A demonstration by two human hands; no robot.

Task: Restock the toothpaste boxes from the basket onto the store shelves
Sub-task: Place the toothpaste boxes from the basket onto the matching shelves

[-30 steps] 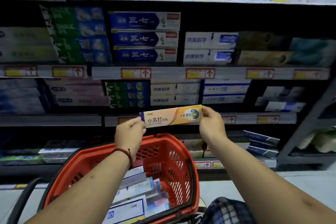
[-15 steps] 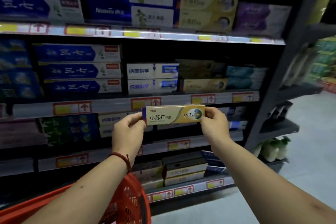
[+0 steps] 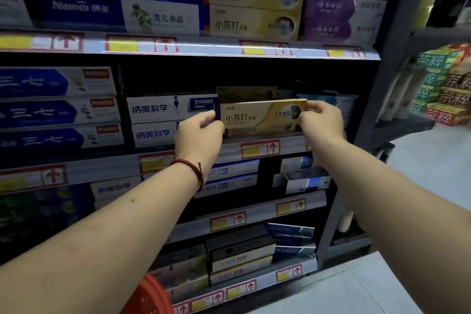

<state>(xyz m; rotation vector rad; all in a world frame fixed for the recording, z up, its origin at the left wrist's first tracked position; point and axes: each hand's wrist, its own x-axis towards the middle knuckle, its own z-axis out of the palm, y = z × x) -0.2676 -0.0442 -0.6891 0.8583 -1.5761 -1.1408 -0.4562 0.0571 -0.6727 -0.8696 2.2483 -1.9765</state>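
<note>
I hold a yellow toothpaste box [image 3: 260,116] level by its two ends, at the front of the second shelf [image 3: 293,144]. My left hand [image 3: 200,135] pinches its dark left end and my right hand [image 3: 322,120] pinches its right end. The box sits in front of a stack of matching yellow boxes [image 3: 244,93], just above one lying on the shelf. Only a sliver of the red basket [image 3: 150,296] shows at the bottom edge; its contents are out of view.
White and blue boxes [image 3: 158,109] stand left of the yellow stack, teal ones [image 3: 344,106] to its right. More yellow boxes [image 3: 254,2] fill the shelf above. A grey upright post [image 3: 377,99] ends the shelving; green and red packs [image 3: 443,84] sit beyond it.
Both hands carried the yellow box up and forward from in front of the shelves into the second shelf's yellow stack. The view swung up and right, so the basket dropped almost out of sight.
</note>
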